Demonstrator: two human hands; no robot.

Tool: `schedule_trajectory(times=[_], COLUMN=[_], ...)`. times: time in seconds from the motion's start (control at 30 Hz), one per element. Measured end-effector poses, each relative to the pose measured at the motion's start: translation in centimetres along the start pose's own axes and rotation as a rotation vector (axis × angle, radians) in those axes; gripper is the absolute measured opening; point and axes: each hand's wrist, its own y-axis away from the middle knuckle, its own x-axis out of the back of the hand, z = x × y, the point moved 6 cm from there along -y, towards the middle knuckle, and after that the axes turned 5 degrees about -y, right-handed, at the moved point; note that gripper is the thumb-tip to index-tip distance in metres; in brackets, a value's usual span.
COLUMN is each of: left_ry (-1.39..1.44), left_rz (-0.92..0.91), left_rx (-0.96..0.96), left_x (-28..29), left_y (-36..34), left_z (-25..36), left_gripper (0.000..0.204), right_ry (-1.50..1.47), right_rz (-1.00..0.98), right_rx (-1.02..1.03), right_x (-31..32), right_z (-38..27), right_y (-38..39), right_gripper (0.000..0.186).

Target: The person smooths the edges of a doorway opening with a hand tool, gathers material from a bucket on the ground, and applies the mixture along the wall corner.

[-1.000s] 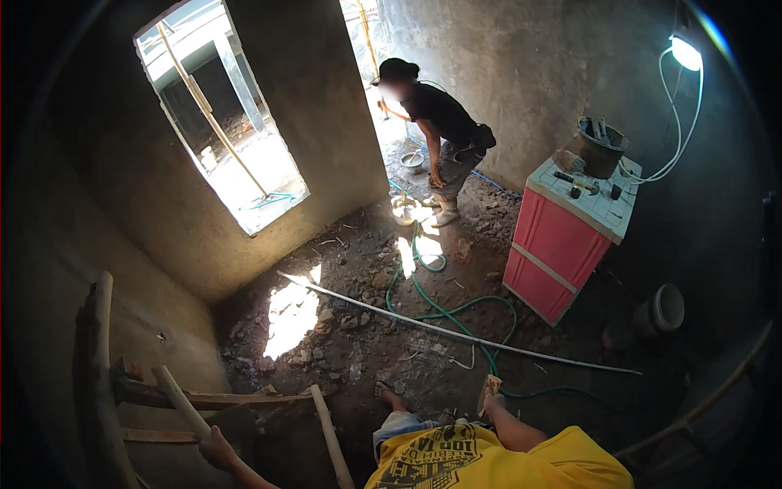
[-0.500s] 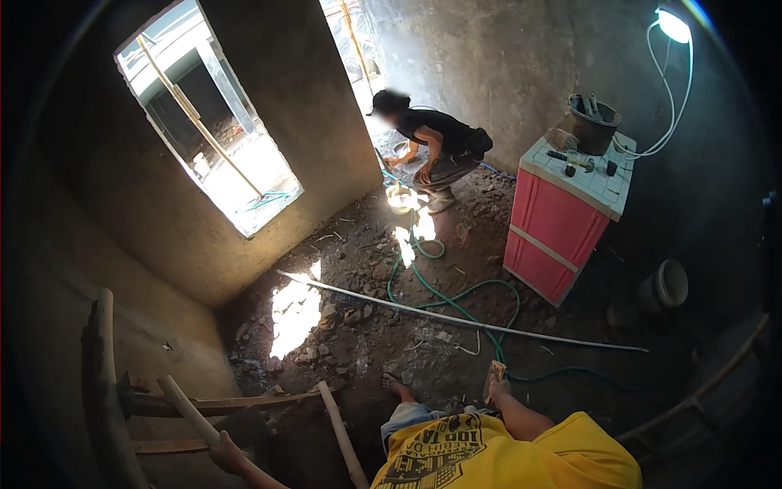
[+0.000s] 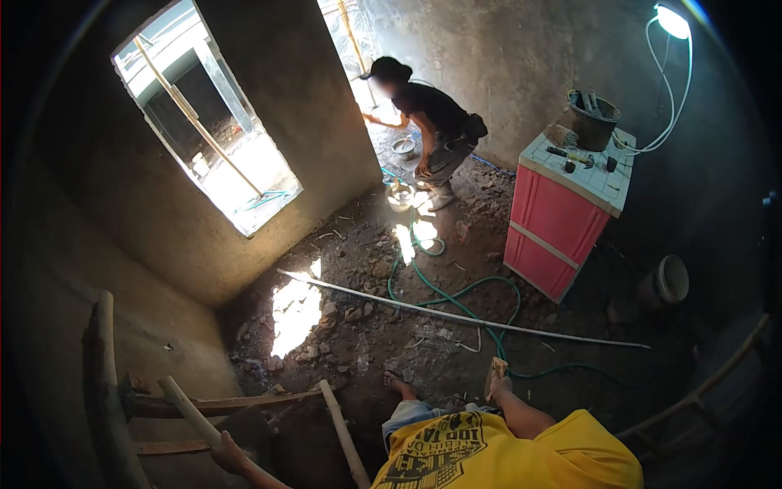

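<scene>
At the lower left my left hand (image 3: 231,455) is closed around the upper part of a pale wooden pole (image 3: 186,406) that slants up from the scaffold-like timbers. My right hand (image 3: 502,388), in front of my yellow shirt at lower centre, is closed on a small tan piece (image 3: 494,370), flat and wood-like; its exact kind is too small to make out. Close to that hand, a green hose (image 3: 498,346) runs across the dirt floor. A second round pole (image 3: 342,432) stands between my left arm and my leg.
A co-worker (image 3: 432,114) stoops by the doorway near two buckets (image 3: 403,148). A long thin pale pole (image 3: 456,313) lies across the rubble-strewn floor. A pink cabinet (image 3: 547,220) carries a bucket (image 3: 593,122) and small tools. Another bucket (image 3: 668,281) lies at right; a lamp (image 3: 673,23) hangs above.
The co-worker has risen a little and reaches an arm toward the doorway edge, uncovering a bucket on the floor there. My hands stay almost where they were.
</scene>
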Motion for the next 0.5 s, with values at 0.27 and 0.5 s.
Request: schedule_trajectory(times=[0.27, 0.5], left_ry=[-0.055, -0.073], left_rz=[0.016, 0.020], left_rx=[0.035, 0.014], left_x=[-0.1, 0.4], left_y=[-0.1, 0.3], left_z=[-0.1, 0.4], left_gripper=[0.050, 0.051], right_ry=[0.026, 0.036], right_rz=[-0.031, 0.030], right_rx=[0.013, 0.055], right_x=[-0.1, 0.1], right_z=[0.0, 0.0], right_y=[-0.4, -0.5], right_gripper=[0.062, 0.059])
